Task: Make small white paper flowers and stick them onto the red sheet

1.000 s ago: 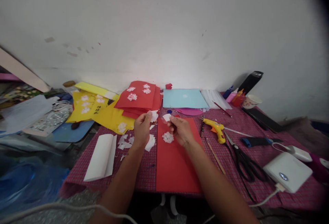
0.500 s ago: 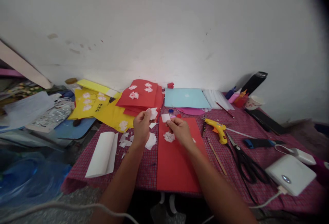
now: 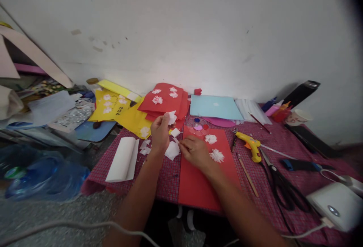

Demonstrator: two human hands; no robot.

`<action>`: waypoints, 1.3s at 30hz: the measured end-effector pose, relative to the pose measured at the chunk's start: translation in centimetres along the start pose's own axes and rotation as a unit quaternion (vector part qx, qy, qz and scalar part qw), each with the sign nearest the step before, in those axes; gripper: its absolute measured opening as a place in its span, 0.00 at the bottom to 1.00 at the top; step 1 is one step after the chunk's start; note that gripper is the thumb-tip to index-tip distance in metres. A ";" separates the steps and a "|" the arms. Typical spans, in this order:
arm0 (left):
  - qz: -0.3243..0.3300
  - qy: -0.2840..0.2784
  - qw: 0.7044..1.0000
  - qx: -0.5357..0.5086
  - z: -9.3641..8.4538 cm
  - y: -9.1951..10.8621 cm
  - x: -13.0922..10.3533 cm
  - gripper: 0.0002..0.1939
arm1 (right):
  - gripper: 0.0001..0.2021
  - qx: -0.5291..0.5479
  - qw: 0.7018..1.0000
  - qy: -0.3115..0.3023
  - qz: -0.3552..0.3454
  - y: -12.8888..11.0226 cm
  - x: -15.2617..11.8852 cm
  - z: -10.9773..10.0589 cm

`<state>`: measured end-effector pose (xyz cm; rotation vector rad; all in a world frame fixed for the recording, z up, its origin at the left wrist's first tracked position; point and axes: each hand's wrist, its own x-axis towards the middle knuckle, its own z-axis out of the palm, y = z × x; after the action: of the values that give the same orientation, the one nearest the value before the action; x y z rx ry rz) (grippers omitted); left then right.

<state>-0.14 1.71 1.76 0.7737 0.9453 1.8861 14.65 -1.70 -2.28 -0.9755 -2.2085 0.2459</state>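
My left hand is raised over the table, its fingers closed on several small pieces of white paper. Lower and to the right, my right hand hovers over the left edge of a red sheet. Its fingertips pinch a small white paper piece, seen nearly edge-on. Right below lies a pile of cut white paper, with another white square just behind. Two white paper flowers sit on the red sheet, right of my hand.
A folded white paper and scraps lie left. Red cards with flowers, yellow cards and a blue sheet stand behind. A yellow glue gun, black scissors and a white box lie right.
My right hand has moved left and down with its paper piece, from over the red sheet toward the white paper pile. Both paper flowers now show fully. The camera view has shifted left.
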 end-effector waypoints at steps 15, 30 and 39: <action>-0.009 -0.050 0.998 0.044 -0.1 -0.8 -0.3 0.17 | 0.11 0.042 0.993 0.085 0.074 0.5 0.3 -1.0; 0.033 -0.192 0.950 0.243 1.1 -0.5 -2.7 0.20 | 0.14 0.200 0.928 0.267 0.165 1.0 1.0 -2.3; 0.003 -0.238 0.942 0.234 1.0 -0.6 -2.6 0.18 | 0.05 0.219 0.932 0.246 0.154 1.2 1.3 -2.8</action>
<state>2.04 -0.11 1.36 1.4403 1.0787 1.3805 16.57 -0.27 -0.07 -0.9915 -1.4570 0.5476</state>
